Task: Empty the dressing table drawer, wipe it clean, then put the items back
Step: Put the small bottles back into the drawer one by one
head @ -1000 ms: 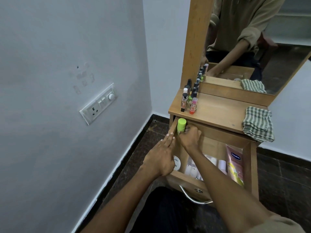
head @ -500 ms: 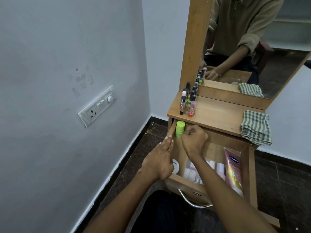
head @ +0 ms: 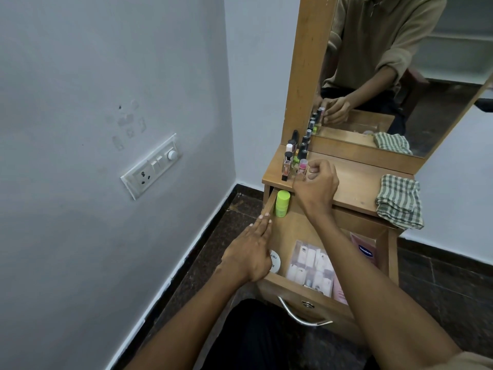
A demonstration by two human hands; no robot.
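Note:
The wooden drawer point(head: 318, 299) is pulled out. A lime green bottle point(head: 282, 203) stands upright in its far left corner. A clear pouch of small white bottles point(head: 310, 265), a white round jar point(head: 275, 261) and a pink tube point(head: 365, 251) lie inside. My left hand point(head: 249, 252) rests flat on the drawer's left wall and holds nothing. My right hand point(head: 317, 185) is up on the tabletop point(head: 354, 182), its fingers closed around a small pink-capped bottle point(head: 302, 166) at the end of a row of small bottles point(head: 289, 158).
A folded green checked cloth point(head: 398, 201) hangs over the tabletop's right front edge. The mirror point(head: 400, 76) rises behind the tabletop. A wall with a switchboard point(head: 152, 166) stands close on the left. Dark floor tiles surround the table; the metal drawer handle point(head: 301, 315) faces me.
My right hand let go of the green bottle, which stays in the drawer corner, and rose to the pink-capped bottle on the tabletop. My left hand stayed on the drawer wall.

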